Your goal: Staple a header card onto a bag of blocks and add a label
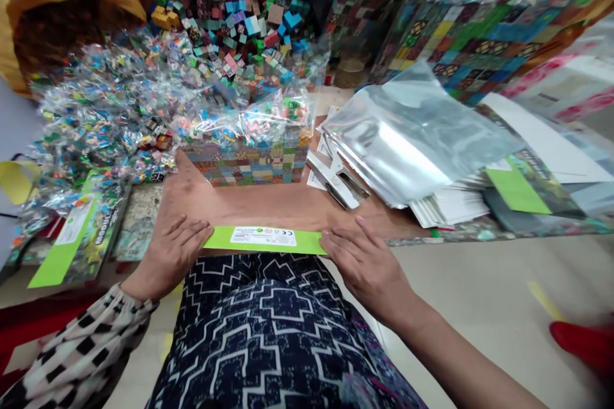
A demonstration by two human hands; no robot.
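Observation:
A brown cardboard box (pixel 268 204) lies flat in front of me, with a green flap (pixel 263 240) bearing a white label along its near edge. My left hand (pixel 170 252) presses on the left end of that flap, fingers stretched flat. My right hand (pixel 364 262) rests on the right end, fingers also spread and flat. Neither hand grips anything. On the far part of the box sits a block of small coloured cubes (pixel 249 163) with clear bags of toy pieces (pixel 249 121) on top.
A heap of clear bags (pixel 105 108) spreads at the left, loose coloured cubes (pixel 230 6) behind. Silver plastic bags (pixel 407 134) and stacked printed leaflets (pixel 451 204) lie at the right. A flat green printed box (pixel 81 239) lies at the left. My patterned lap (pixel 268 332) is below.

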